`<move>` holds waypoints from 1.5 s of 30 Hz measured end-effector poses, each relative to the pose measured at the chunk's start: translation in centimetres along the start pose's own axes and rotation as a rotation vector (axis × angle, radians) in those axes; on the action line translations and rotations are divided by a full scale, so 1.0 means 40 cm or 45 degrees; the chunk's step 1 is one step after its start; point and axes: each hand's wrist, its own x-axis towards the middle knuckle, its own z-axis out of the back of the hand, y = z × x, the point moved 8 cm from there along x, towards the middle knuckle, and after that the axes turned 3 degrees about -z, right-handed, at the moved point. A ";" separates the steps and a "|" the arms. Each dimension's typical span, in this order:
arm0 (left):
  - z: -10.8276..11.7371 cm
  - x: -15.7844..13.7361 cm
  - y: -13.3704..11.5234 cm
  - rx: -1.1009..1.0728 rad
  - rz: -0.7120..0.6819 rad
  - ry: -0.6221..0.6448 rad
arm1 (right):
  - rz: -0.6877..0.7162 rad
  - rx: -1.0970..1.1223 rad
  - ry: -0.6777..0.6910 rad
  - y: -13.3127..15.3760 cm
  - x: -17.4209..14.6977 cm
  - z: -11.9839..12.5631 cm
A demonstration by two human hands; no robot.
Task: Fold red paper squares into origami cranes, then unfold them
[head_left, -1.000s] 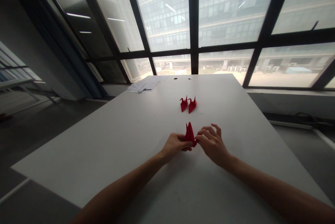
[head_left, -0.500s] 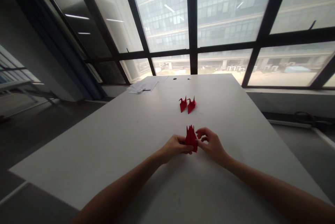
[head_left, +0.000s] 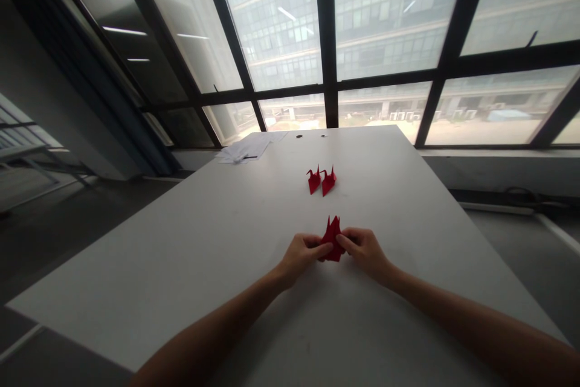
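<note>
A partly folded red origami crane (head_left: 334,242) with narrow points at its top is held just above the white table (head_left: 217,254). My left hand (head_left: 302,256) pinches its left side, thumb across the front and the other fingers behind. On the right side, my right hand (head_left: 364,249) grips the paper between thumb and fingers. Beyond my hands, a finished red paper crane (head_left: 314,182) stands beside another red paper crane (head_left: 328,183), both with neck and tail raised.
Loose white papers (head_left: 247,147) with a dark pen (head_left: 250,157) lie at the table's far left corner. A round cable hole (head_left: 299,136) sits near the far edge. Large framed windows (head_left: 281,25) rise behind the table, with a dark blue curtain (head_left: 113,97) on the left.
My right hand has closed onto the right side of the folded paper. The paper's top now shows fewer, wider-spread points. The whole view has shifted slightly.
</note>
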 end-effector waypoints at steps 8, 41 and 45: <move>0.009 0.008 0.025 -0.102 0.004 -0.078 | -0.049 0.042 0.013 -0.019 0.004 -0.003; 0.009 0.014 0.037 -0.052 -0.071 -0.110 | -0.075 0.015 0.061 -0.024 0.006 -0.011; 0.001 0.015 0.036 -0.076 -0.067 -0.089 | -0.075 0.009 0.037 -0.028 0.007 -0.006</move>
